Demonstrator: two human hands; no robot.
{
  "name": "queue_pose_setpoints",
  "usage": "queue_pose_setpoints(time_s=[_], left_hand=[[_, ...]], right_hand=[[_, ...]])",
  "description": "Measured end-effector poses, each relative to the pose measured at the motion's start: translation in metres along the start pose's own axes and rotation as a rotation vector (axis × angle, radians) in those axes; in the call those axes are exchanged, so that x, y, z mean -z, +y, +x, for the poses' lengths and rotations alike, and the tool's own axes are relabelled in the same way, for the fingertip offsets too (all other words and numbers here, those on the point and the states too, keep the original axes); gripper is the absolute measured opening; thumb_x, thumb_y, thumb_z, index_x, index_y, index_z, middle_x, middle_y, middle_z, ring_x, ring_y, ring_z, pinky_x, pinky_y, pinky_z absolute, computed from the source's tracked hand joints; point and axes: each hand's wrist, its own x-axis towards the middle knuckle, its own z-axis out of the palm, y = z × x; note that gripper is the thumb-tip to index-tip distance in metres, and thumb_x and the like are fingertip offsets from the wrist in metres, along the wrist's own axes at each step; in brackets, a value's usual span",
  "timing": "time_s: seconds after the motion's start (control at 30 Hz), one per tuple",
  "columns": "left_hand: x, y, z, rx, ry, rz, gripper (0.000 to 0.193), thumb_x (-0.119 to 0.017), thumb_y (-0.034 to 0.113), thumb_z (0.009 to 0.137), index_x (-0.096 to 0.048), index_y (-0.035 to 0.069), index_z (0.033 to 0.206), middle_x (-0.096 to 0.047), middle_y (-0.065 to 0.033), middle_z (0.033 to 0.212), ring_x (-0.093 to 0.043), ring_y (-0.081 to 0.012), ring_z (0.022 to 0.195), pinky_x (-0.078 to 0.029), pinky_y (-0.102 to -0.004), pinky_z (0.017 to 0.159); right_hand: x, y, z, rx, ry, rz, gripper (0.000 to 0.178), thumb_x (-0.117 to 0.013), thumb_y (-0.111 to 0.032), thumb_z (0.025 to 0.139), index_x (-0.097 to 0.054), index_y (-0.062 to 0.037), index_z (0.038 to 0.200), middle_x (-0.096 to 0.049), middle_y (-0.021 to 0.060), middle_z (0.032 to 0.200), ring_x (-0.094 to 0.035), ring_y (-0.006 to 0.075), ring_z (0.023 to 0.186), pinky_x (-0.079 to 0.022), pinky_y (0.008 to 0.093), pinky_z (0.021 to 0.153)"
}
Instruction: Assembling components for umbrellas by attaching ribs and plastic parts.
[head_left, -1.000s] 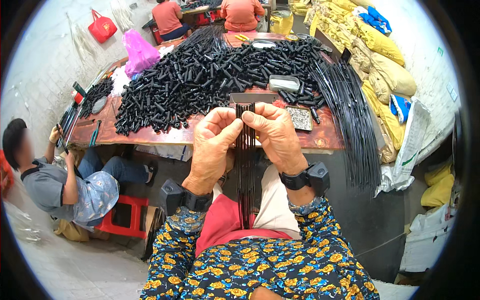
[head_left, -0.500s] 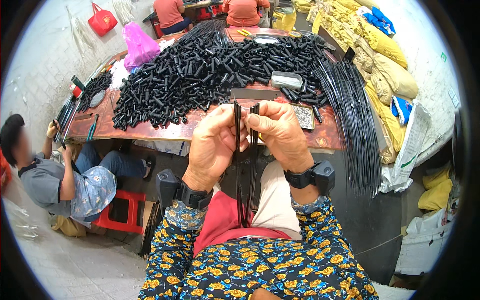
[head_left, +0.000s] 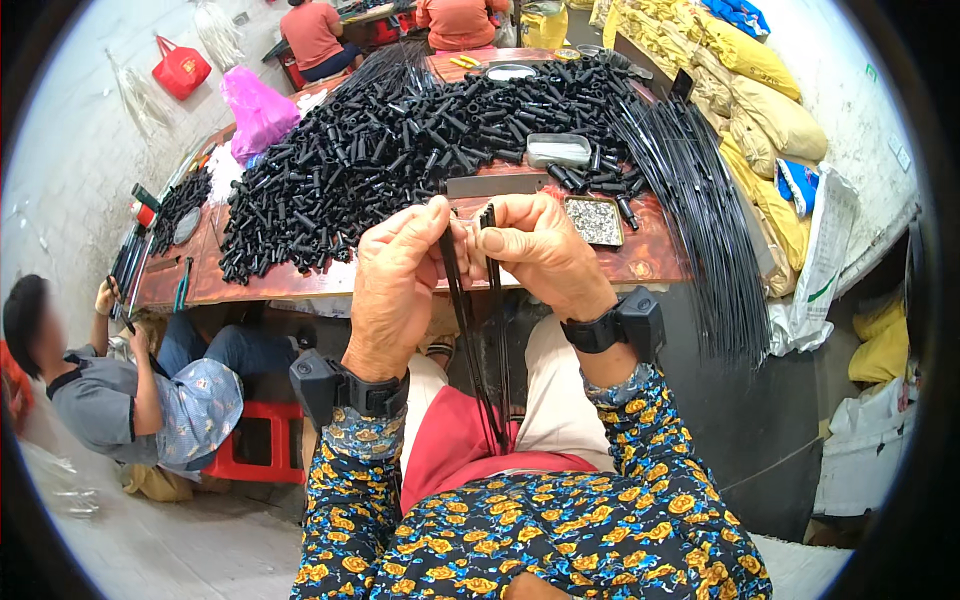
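In front of my lap I hold thin black rods in two upright bundles. My left hand (head_left: pixel 388 285) is closed around the top of the left bundle (head_left: pixel 464 320), thumb pressed against it. My right hand (head_left: pixel 552 258) pinches the right bundle (head_left: pixel 502 345) between thumb and fingers. The tops stand a small gap apart, while the lower ends come close together by the red cloth (head_left: pixel 448 440) on my lap. Whether anything small sits between my fingertips is hidden. Beyond my hands, a heap of short black tubes (head_left: pixel 390 150) covers much of the table (head_left: pixel 650 250).
A tray of small metal pieces (head_left: pixel 597 222) lies beyond my right hand, near a clear plastic box (head_left: pixel 558 151) and a flat metal bar (head_left: pixel 495 186). Long black rods (head_left: pixel 705 230) overhang the table's right edge. A person (head_left: pixel 120 400) sits at left by a red stool (head_left: pixel 262 440).
Both hands have shifted a little left, the left one more, so the bundle tops stand slightly wider apart and lean further left. The view has turned slightly. Both hands keep their hold.
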Motion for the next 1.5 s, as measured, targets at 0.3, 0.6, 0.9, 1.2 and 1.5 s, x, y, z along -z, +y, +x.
queue_pose_setpoints(time_s=[0.3,0.6,0.9,1.2,1.5], left_hand=[[0.007,0.0,-0.002,-0.008,0.001,0.005,0.023,-0.056,0.02,0.096,-0.063,-0.002,0.096,-0.059,-0.0083,0.073,-0.056,-0.0182,0.064,-0.051,-0.0327,0.059],[-0.002,-0.016,0.001,-0.183,0.166,0.128,0.016,-0.062,0.014,0.092,-0.064,-0.002,0.092,-0.063,-0.0092,0.072,-0.06,-0.0186,0.064,-0.049,-0.0288,0.061],[-0.009,-0.016,0.005,-0.152,0.178,0.067,0.012,-0.063,0.011,0.092,-0.065,0.0,0.092,-0.066,-0.0074,0.082,-0.062,-0.0155,0.07,-0.051,-0.0288,0.067],[-0.008,-0.019,0.006,-0.123,0.097,0.007,0.011,-0.063,0.014,0.093,-0.066,0.003,0.093,-0.067,-0.0047,0.089,-0.061,-0.012,0.082,-0.048,-0.0262,0.077],[-0.007,-0.019,0.007,-0.127,0.092,0.008,0.013,-0.063,0.016,0.093,-0.066,0.003,0.094,-0.067,-0.0048,0.091,-0.062,-0.0118,0.085,-0.048,-0.0265,0.079]], right_hand=[[-0.004,-0.003,-0.001,-0.008,0.018,0.029,0.012,-0.071,-0.01,0.085,-0.065,-0.0005,0.083,-0.068,0.0078,0.078,-0.064,0.0133,0.065,-0.052,0.0259,0.061],[0.011,0.006,0.001,0.021,0.186,0.063,0.01,-0.075,-0.009,0.081,-0.069,-0.002,0.082,-0.068,0.0043,0.074,-0.064,0.0107,0.065,-0.05,0.0231,0.059],[0.006,-0.003,-0.004,-0.044,0.182,0.026,0.011,-0.072,-0.013,0.084,-0.069,-0.0022,0.084,-0.068,0.0042,0.075,-0.063,0.0094,0.064,-0.05,0.0232,0.059],[-0.003,-0.001,-0.008,0.031,0.21,-0.175,0.012,-0.071,-0.014,0.086,-0.068,-0.0025,0.084,-0.065,0.0,0.07,-0.057,0.0044,0.059,-0.044,0.0186,0.051],[-0.008,0.004,-0.007,0.07,0.267,-0.199,0.01,-0.073,-0.009,0.083,-0.065,-0.0027,0.083,-0.064,0.0,0.07,-0.056,0.0026,0.059,-0.043,0.0176,0.05]])
